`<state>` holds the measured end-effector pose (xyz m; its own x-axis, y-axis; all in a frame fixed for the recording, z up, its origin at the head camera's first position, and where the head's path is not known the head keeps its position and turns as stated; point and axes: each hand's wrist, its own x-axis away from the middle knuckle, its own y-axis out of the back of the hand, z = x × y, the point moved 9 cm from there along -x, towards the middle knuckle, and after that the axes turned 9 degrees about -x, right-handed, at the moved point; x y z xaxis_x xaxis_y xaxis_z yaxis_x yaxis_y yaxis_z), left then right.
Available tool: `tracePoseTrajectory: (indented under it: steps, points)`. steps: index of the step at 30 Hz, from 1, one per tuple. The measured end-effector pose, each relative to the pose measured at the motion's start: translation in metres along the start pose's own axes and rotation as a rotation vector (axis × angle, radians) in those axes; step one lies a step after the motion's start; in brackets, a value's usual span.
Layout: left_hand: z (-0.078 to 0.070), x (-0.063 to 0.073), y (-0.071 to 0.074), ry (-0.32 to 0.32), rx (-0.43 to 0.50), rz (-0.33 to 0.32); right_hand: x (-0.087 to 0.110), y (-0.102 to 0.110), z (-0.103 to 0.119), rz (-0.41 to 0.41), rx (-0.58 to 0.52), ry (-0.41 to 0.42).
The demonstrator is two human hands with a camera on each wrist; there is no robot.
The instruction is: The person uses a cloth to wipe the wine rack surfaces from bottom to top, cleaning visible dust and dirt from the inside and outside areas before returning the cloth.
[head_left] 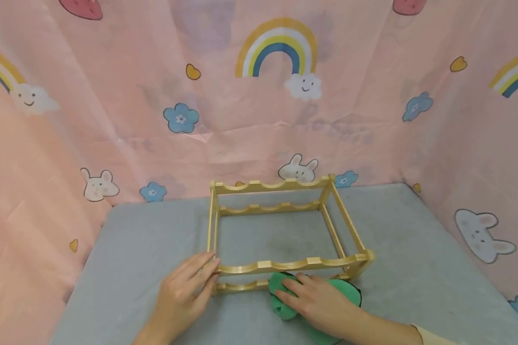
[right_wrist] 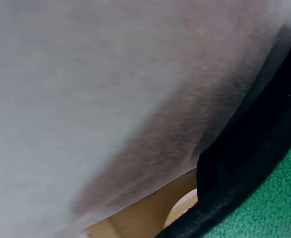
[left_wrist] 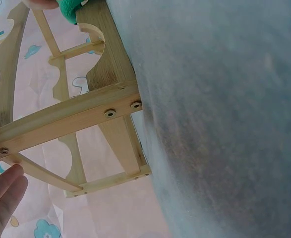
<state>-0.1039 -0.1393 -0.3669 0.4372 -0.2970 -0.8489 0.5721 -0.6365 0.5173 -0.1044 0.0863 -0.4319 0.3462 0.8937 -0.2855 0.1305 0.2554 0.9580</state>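
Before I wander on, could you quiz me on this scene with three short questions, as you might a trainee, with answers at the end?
1. Which colour is the cloth under the fingers of the right hand: (a) red, (b) green, (c) white?
2. True or false: the left hand is on the cloth too.
3. Fill the gap: the arched design on the pink backdrop, above the wooden rack, is a ____.

Key:
1. b, green.
2. False; it is at the rack's near left corner.
3. Rainbow.
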Motion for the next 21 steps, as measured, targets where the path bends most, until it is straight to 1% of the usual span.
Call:
tracePoseTrajectory:
  steps: [3, 10, 14, 18, 21]
  points:
    - [0.000, 0.000, -0.001, -0.002, 0.005, 0.005, 0.009, 0.004, -0.006, 0.001, -0.022, -0.022]
    - [0.002, -0.002, 0.002, 0.000, -0.007, -0.014, 0.027, 0.011, -0.017, -0.011, -0.039, -0.079]
    - [0.001, -0.003, 0.001, -0.003, 0.005, -0.005, 0.045, 0.016, -0.024, -0.020, -0.032, -0.117]
    - [-0.001, -0.002, -0.001, -0.003, 0.012, -0.008, 0.063, 0.020, -0.031, -0.038, -0.024, -0.127]
    - [-0.001, -0.001, -0.001, 0.005, 0.008, -0.013, 0.074, 0.022, -0.035, -0.051, -0.024, -0.118]
